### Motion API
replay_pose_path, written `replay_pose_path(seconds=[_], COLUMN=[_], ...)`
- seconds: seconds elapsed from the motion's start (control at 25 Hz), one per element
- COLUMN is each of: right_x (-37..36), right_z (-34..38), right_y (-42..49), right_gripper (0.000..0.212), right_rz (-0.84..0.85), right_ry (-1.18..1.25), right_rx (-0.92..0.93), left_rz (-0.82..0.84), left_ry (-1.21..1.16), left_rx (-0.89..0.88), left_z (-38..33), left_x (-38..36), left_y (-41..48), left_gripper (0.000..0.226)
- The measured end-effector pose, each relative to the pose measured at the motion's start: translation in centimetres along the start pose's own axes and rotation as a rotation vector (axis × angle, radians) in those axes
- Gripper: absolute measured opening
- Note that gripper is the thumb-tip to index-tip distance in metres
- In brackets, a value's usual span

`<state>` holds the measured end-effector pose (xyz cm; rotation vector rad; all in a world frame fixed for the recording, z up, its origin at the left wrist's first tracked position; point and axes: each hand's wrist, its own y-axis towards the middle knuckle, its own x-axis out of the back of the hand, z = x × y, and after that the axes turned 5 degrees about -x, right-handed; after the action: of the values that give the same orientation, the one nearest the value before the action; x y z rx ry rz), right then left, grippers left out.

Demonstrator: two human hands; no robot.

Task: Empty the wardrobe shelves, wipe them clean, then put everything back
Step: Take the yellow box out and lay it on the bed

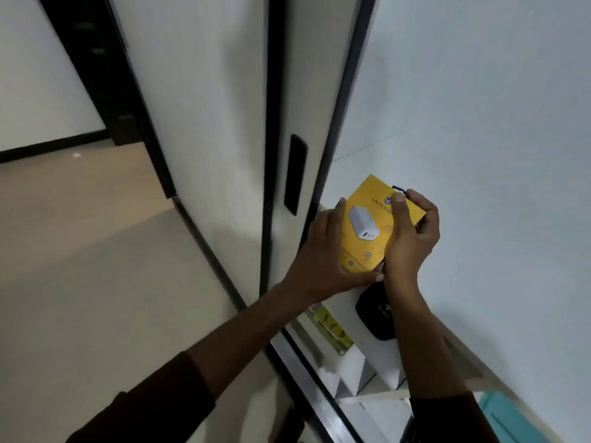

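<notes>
Yellow cardboard box (367, 225), probably light and stiff but easy to dent, so the side edges are the best place to hold. It shows a white charger picture (brand name partly covered). Left hand (323, 257) at 9 o'clock and right hand (412, 231) at 3 o'clock clamp it above the white shelf (348, 174).

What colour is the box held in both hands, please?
Yellow box, with a white charger pictured; head view.

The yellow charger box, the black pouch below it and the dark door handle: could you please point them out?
yellow charger box (367, 233): head view, printed front face.
black pouch (374, 314): head view, its top surface.
dark door handle (295, 174): head view, mid-length.
</notes>
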<state>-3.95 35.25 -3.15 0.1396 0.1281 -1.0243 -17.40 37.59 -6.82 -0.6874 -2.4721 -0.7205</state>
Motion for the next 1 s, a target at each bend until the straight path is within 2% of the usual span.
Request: replay_pose_path(seconds=[0.16, 0.28, 0.4, 0.48, 0.6, 0.68, 0.76, 0.92, 1.0], right_x=[-5.8, -12.4, -19.0, -22.2, -26.1, -28.7, -30.8, -36.0, -38.9], right_z=[-1.6, -4.3, -7.6, -9.3, -12.8, -14.9, -16.2, -19.0, -20.6], right_y=[-11.7, -20.9, -32.3, -39.5, -49.0, -55.1, -59.0, -70.2, -76.5], right_gripper=[0.034, 0.035, 0.033, 0.028, 0.021, 0.025, 0.027, 0.034, 0.041], right_rz=[0.121, 0.293, 0.516, 0.677, 0.968, 1.179, 1.315, 1.571, 1.663], right_ry=[0.102, 0.137, 0.102, 0.046, -0.104, -0.225, -0.307, -0.471, -0.51], right_rx=[0.031, -0.067, -0.153, -0.198, -0.295, -0.321, -0.335, -0.402, -0.444], left_rz=[-0.182, -0.398, -0.497, -0.577, -0.77, -0.89, -0.961, -1.362, -1.553], left_ry=[-0.042, -0.155, -0.249, -0.275, -0.249, -0.218, -0.208, -0.175, -0.203], left_rx=[0.043, 0.308, 0.558, 0.686, 0.811, 0.896, 0.958, 1.059, 1.073], left_z=[3.1, 6.6, 10.7, 12.6, 14.8, 16.1, 17.1, 19.4, 20.8], left_x=[9.2, 17.1, 24.9, 29.2, 35.1, 38.8, 40.9, 45.5, 48.5], left_y=[-9.9, -17.7, -27.6, -34.4, -44.3, -50.8, -55.2, -64.6, -68.7], left_gripper=[0.129, 0.102, 0.059, 0.047, 0.046, 0.047, 0.051, 0.059, 0.044])
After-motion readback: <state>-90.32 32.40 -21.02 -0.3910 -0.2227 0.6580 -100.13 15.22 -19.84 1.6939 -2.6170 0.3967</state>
